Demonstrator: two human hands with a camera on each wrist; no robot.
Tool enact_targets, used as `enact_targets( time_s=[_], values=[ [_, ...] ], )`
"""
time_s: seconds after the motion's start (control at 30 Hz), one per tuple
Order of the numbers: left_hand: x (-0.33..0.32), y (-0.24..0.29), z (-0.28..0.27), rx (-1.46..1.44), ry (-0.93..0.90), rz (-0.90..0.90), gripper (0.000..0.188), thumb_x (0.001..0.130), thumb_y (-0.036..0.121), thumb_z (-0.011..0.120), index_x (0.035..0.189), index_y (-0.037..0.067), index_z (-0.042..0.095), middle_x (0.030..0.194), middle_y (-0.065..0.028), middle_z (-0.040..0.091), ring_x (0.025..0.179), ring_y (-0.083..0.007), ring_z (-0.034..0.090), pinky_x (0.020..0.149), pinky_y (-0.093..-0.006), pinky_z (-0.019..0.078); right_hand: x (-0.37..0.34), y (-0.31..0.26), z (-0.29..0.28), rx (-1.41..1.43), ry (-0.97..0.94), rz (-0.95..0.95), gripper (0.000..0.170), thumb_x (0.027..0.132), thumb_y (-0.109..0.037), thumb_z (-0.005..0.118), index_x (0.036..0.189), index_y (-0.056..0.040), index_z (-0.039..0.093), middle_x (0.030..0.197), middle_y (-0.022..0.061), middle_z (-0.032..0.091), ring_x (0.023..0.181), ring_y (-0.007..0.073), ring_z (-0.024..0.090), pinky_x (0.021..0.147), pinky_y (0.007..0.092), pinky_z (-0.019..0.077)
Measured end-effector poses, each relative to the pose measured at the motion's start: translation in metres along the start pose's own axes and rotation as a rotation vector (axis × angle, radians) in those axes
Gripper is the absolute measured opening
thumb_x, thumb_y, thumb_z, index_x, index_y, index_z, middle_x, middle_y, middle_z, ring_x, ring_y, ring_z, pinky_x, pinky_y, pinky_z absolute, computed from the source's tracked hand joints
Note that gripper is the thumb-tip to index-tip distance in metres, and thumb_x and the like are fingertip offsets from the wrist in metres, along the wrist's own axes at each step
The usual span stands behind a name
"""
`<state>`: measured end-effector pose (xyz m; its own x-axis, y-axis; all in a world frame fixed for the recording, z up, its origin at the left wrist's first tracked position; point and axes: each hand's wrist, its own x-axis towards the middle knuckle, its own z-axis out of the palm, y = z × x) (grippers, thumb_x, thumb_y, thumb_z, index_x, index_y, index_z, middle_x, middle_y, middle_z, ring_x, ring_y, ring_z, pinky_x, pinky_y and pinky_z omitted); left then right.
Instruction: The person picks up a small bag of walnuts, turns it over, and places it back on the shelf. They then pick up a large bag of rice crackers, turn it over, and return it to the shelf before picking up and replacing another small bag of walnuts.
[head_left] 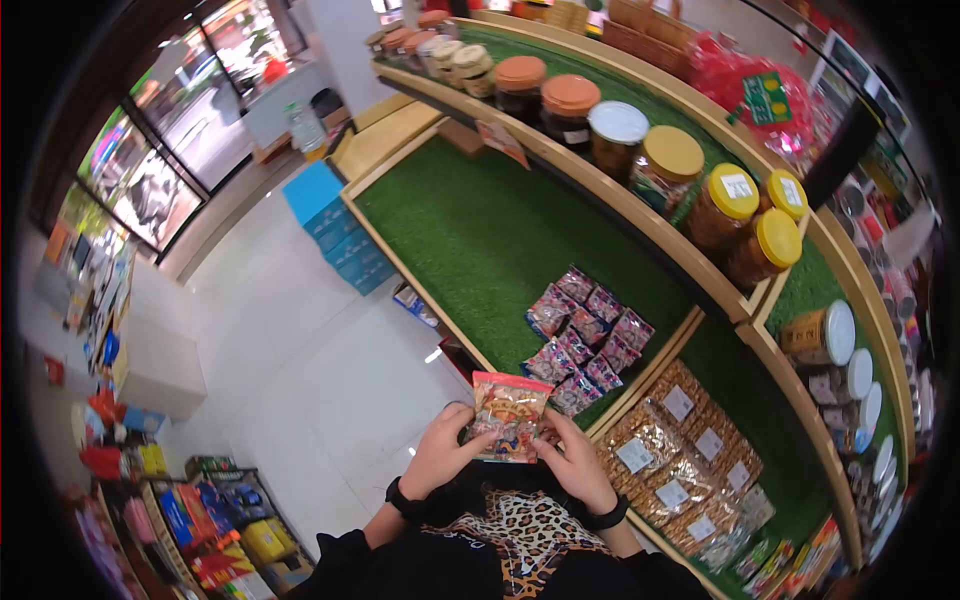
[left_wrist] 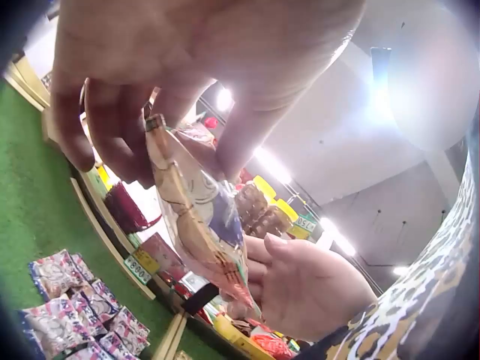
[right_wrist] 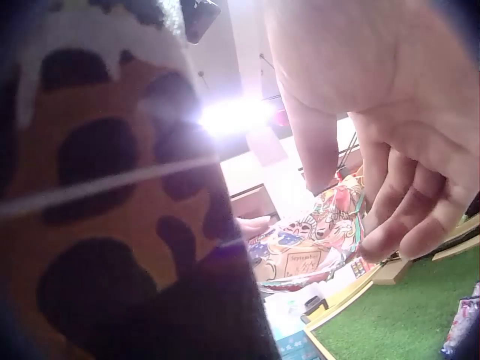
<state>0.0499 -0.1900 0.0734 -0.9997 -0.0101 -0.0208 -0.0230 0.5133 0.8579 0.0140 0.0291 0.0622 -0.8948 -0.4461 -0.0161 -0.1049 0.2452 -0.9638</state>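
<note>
A printed snack packet (head_left: 508, 412) with a red top edge is held up in front of the chest. My left hand (head_left: 441, 446) grips its left side, thumb across the front and fingers behind. On the other side my right hand (head_left: 573, 460) pinches the lower right edge. The left wrist view shows the packet (left_wrist: 196, 202) edge-on between both hands. From the right wrist, its patterned face (right_wrist: 307, 240) lies beyond the thumb and curled fingers. Just past the packet, several small pink-and-purple packets (head_left: 585, 340) lie in a loose group on green turf (head_left: 450, 215).
Bags of brown snacks with white labels (head_left: 670, 492) fill the neighbouring turf section on the right. Above runs a wooden shelf with lidded jars (head_left: 570, 95). Blue boxes (head_left: 350, 250) are stacked on the tiled floor (head_left: 290, 340) to the left, and a rack of colourful packages (head_left: 215, 530) stands lower left.
</note>
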Motion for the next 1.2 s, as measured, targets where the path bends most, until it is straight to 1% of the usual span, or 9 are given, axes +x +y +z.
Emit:
enact_targets(
  time_s=[0.1, 0.13, 0.3, 0.43, 0.5, 0.67, 0.87, 1.03, 1.2],
  values=[
    [0.034, -0.010, 0.003, -0.042, -0.078, 0.029, 0.044, 0.080, 0.026, 0.071, 0.108, -0.005, 0.057, 0.094, -0.0164, 0.057, 0.085, -0.0296, 0.059, 0.075, -0.0348, 0.0459, 0.008, -0.009, -0.005, 0.087, 0.088, 0.141, 0.053, 0.088, -0.015, 0.061, 0.134, 0.0026, 0.041, 0.104, 0.0158, 0.059, 0.090, 0.0207, 0.061, 0.077, 0.0308, 0.0482],
    [0.047, -0.013, 0.004, -0.092, -0.086, 0.044, 0.047, 0.080, 0.025, 0.072, 0.113, -0.004, 0.055, 0.095, -0.0160, 0.058, 0.086, -0.0279, 0.060, 0.075, -0.0342, 0.0466, 0.011, 0.000, -0.003, -0.009, 0.151, 0.103, 0.053, 0.088, -0.016, 0.062, 0.133, 0.0027, 0.042, 0.109, 0.0170, 0.059, 0.090, 0.0213, 0.062, 0.078, 0.0307, 0.0487],
    [0.119, -0.020, -0.016, -0.108, -0.335, 0.050, 0.060, 0.080, 0.020, 0.073, 0.127, 0.000, 0.043, 0.096, -0.0159, 0.063, 0.086, -0.0232, 0.063, 0.076, -0.0323, 0.0494, 0.042, 0.000, 0.010, -0.053, 0.349, 0.191, 0.051, 0.087, -0.018, 0.063, 0.130, 0.0042, 0.046, 0.109, 0.0172, 0.058, 0.091, 0.0255, 0.061, 0.083, 0.0331, 0.0465],
    [0.178, -0.026, -0.049, -0.059, -0.474, 0.090, 0.058, 0.081, 0.021, 0.071, 0.127, 0.000, 0.044, 0.100, -0.0182, 0.065, 0.092, -0.0257, 0.065, 0.076, -0.0339, 0.0512, 0.088, -0.010, 0.037, -0.039, 0.499, 0.189, 0.052, 0.087, -0.019, 0.062, 0.130, 0.0052, 0.044, 0.110, 0.0170, 0.055, 0.096, 0.0262, 0.058, 0.085, 0.0342, 0.0456],
    [0.201, -0.039, -0.063, -0.017, -0.560, 0.074, 0.055, 0.084, 0.013, 0.067, 0.130, -0.002, 0.041, 0.105, -0.0188, 0.065, 0.095, -0.0255, 0.064, 0.083, -0.0351, 0.0489, 0.110, -0.011, 0.054, -0.067, 0.547, 0.200, 0.053, 0.088, -0.019, 0.062, 0.131, 0.0056, 0.044, 0.113, 0.0175, 0.052, 0.100, 0.0269, 0.057, 0.085, 0.0340, 0.0457],
    [0.243, -0.097, -0.071, -0.072, -0.665, 0.040, 0.055, 0.086, 0.018, 0.064, 0.131, -0.003, 0.039, 0.111, -0.0231, 0.061, 0.105, -0.0329, 0.061, 0.086, -0.0372, 0.0483, 0.161, 0.016, 0.087, 0.065, 0.512, 0.356, 0.060, 0.088, -0.019, 0.062, 0.136, 0.0055, 0.036, 0.114, 0.0189, 0.050, 0.103, 0.0277, 0.056, 0.088, 0.0347, 0.0456],
    [0.290, -0.174, -0.047, -0.201, -0.792, -0.111, 0.059, 0.086, 0.019, 0.061, 0.133, -0.005, 0.036, 0.117, -0.0256, 0.057, 0.111, -0.0337, 0.057, 0.092, -0.0377, 0.0448, 0.211, 0.091, 0.118, 0.200, 0.551, 0.461, 0.069, 0.087, -0.022, 0.063, 0.140, 0.0040, 0.028, 0.124, 0.0227, 0.047, 0.111, 0.0280, 0.055, 0.094, 0.0360, 0.0439],
    [0.345, -0.243, -0.001, -0.263, -0.814, -0.201, 0.060, 0.084, 0.020, 0.059, 0.135, -0.002, 0.036, 0.116, -0.0254, 0.058, 0.109, -0.0348, 0.058, 0.092, -0.0386, 0.0450, 0.259, 0.148, 0.103, 0.294, 0.557, 0.468, 0.068, 0.087, -0.018, 0.062, 0.140, 0.0053, 0.026, 0.124, 0.0193, 0.050, 0.109, 0.0250, 0.056, 0.094, 0.0353, 0.0441],
    [0.411, -0.246, 0.046, -0.111, -0.767, -0.093, 0.059, 0.082, 0.018, 0.058, 0.134, 0.000, 0.037, 0.114, -0.0246, 0.060, 0.104, -0.0373, 0.060, 0.088, -0.0400, 0.0468, 0.315, 0.200, 0.063, 0.534, 0.585, 0.543, 0.066, 0.087, -0.009, 0.058, 0.143, -0.0005, 0.024, 0.129, 0.0137, 0.047, 0.111, 0.0210, 0.051, 0.088, 0.0325, 0.0478]
  ],
)
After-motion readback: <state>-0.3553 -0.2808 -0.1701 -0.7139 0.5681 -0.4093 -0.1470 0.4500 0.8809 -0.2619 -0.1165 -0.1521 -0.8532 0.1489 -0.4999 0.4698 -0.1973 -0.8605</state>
